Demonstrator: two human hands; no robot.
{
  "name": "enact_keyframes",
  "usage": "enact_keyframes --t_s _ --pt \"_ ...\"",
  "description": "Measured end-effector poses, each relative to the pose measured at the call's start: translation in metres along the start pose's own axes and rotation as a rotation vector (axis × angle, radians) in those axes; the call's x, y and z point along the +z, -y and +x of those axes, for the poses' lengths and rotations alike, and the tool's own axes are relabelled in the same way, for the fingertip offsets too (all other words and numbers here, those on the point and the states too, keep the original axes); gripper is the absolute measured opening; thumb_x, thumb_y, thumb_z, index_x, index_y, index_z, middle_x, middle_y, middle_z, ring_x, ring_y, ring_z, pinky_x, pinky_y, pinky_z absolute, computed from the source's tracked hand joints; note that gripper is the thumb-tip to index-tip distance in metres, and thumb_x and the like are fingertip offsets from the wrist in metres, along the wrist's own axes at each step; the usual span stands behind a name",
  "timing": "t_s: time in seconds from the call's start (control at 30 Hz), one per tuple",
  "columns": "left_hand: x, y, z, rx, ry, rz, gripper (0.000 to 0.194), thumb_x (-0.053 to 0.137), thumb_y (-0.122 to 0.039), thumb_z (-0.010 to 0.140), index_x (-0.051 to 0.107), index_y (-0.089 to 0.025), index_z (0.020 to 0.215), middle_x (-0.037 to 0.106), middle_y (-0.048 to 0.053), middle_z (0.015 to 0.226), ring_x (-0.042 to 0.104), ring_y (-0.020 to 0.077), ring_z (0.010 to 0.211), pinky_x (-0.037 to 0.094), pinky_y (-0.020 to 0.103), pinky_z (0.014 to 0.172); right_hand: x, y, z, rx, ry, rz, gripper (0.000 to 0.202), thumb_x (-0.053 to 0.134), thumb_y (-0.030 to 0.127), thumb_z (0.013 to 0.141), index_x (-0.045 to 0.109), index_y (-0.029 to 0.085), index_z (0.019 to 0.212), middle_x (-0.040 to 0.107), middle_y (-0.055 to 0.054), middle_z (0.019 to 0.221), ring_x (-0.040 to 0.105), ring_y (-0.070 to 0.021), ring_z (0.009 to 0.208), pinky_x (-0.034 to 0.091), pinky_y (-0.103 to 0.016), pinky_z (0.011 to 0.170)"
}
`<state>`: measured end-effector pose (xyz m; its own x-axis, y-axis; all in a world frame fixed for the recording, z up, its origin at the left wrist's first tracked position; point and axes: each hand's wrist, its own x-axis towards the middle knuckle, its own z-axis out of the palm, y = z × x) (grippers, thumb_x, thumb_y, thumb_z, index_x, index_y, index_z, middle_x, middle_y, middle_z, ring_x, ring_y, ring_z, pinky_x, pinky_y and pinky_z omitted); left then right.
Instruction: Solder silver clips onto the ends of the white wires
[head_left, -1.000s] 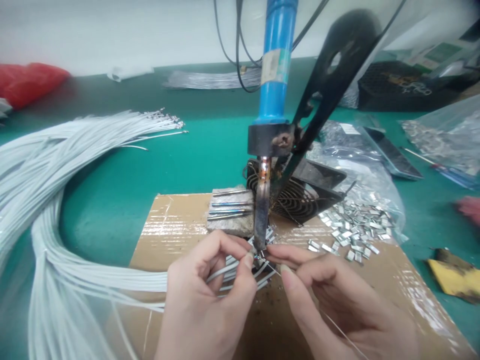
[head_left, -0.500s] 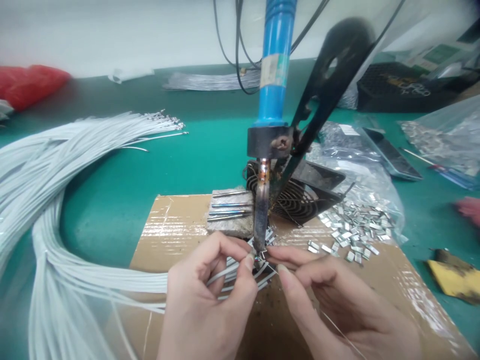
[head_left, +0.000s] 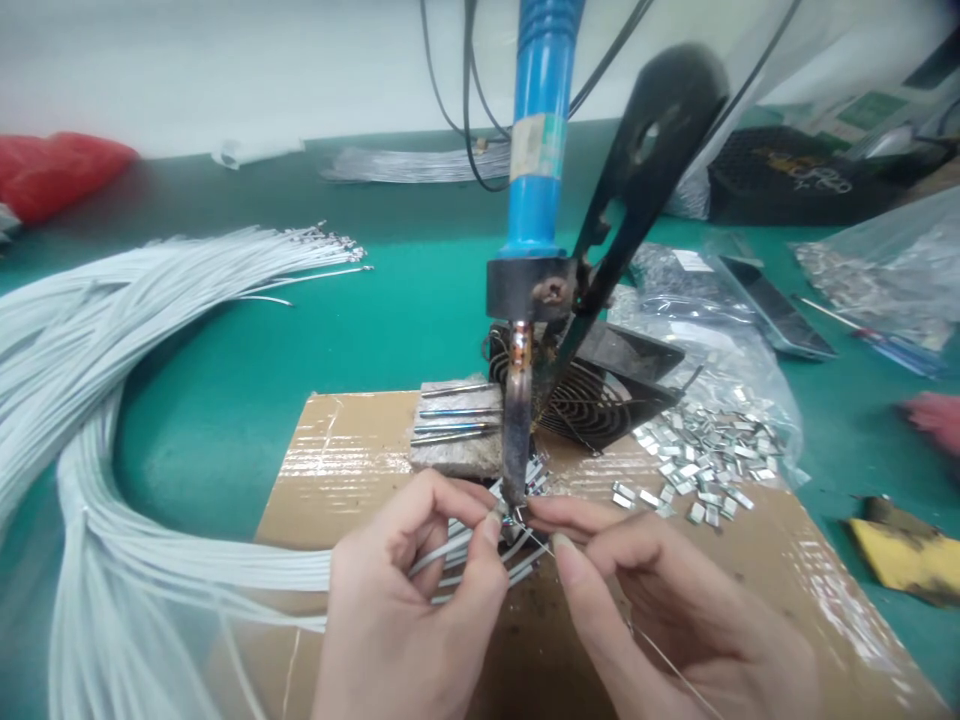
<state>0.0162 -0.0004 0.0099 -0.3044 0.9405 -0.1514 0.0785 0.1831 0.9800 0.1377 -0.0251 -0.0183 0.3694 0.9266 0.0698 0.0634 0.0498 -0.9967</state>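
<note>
My left hand (head_left: 420, 600) pinches a white cable (head_left: 439, 553) near its end, thumb against forefinger, just below the tip of the soldering iron (head_left: 517, 440). More white cables (head_left: 247, 570) run beneath that hand from the left. Between the fingers of my right hand (head_left: 660, 590) is a thin solder wire (head_left: 675, 668), its front end reaching the iron's tip. A small shiny piece sits at the tip between both hands' fingertips, partly covered by fingers, and I cannot make out its exact shape.
The blue-handled iron hangs point-down from a black bracket (head_left: 637, 170). Behind it stand a black fan (head_left: 592, 400) and a block (head_left: 457, 455) with metal rods. Small metal shells (head_left: 697, 465) lie loose at right on the cardboard (head_left: 352, 440). A yellow sponge (head_left: 911, 560) is far right.
The whole view has shifted slightly, so the iron and bench appear a little further left. Both hands keep the same grip at the iron's tip.
</note>
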Motion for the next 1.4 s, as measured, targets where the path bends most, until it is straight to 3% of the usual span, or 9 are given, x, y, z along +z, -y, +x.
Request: enact_keyframes --t_s 0.13,0.3,0.5,0.7,1.0,1.4 --pt "-0.001 0.0 0.0 0.001 0.091 0.005 0.018 0.076 -0.008 0.076 0.073 -0.024 0.068 0.08 -0.006 0.078 0.079 0.0075 0.072 0.058 0.005 0.066 0.0 -0.001 0.0 -0.011 -0.004 0.0 0.022 0.078 0.021 0.091 0.069 0.028 0.072 0.088 0.007 0.099 0.084 -0.0091 0.086 0.061 -0.008 0.085" --pt "0.001 -0.003 -0.001 -0.013 0.006 -0.016 0.018 0.074 -0.012 0.079 0.072 -0.024 0.066 0.079 -0.007 0.075 0.076 0.0055 0.07 0.056 0.003 0.066 0.0 -0.001 0.002 -0.03 -0.001 -0.02 0.021 0.079 0.02 0.089 0.07 0.028 0.072 0.088 0.008 0.099 0.083 -0.0077 0.083 0.06 -0.006 0.082" --pt "-0.009 0.005 0.007 0.052 0.173 0.055 0.019 0.076 -0.008 0.083 0.074 -0.024 0.073 0.084 -0.005 0.083 0.081 0.0086 0.074 0.06 0.006 0.067 -0.003 -0.005 0.001 -0.048 0.011 -0.022 0.019 0.079 0.021 0.09 0.071 0.029 0.075 0.087 0.008 0.101 0.084 -0.0102 0.085 0.062 -0.01 0.082" --pt "-0.012 0.006 0.005 0.082 0.178 0.057 0.019 0.074 -0.009 0.086 0.074 -0.025 0.074 0.084 -0.005 0.082 0.081 0.0083 0.075 0.06 0.006 0.07 -0.003 -0.005 0.0 -0.068 0.018 -0.027 0.021 0.076 0.018 0.091 0.07 0.029 0.074 0.087 0.007 0.101 0.084 -0.0097 0.086 0.061 -0.009 0.082" --pt "-0.008 0.002 0.005 0.051 0.132 0.017 0.019 0.076 -0.008 0.08 0.073 -0.025 0.069 0.078 -0.008 0.073 0.079 0.0066 0.071 0.057 0.003 0.065 -0.003 -0.006 0.002 -0.083 0.036 -0.065 0.021 0.076 0.021 0.093 0.067 0.028 0.075 0.087 0.008 0.102 0.084 -0.0094 0.084 0.061 -0.009 0.081" --pt "-0.017 0.008 0.005 0.112 0.193 0.074 0.021 0.072 -0.009 0.091 0.075 -0.025 0.077 0.085 -0.005 0.087 0.083 0.0079 0.079 0.059 0.004 0.072 0.0 -0.004 0.001 -0.088 -0.019 -0.055 0.021 0.08 0.023 0.089 0.069 0.028 0.072 0.087 0.006 0.099 0.085 -0.0108 0.081 0.062 -0.01 0.08"
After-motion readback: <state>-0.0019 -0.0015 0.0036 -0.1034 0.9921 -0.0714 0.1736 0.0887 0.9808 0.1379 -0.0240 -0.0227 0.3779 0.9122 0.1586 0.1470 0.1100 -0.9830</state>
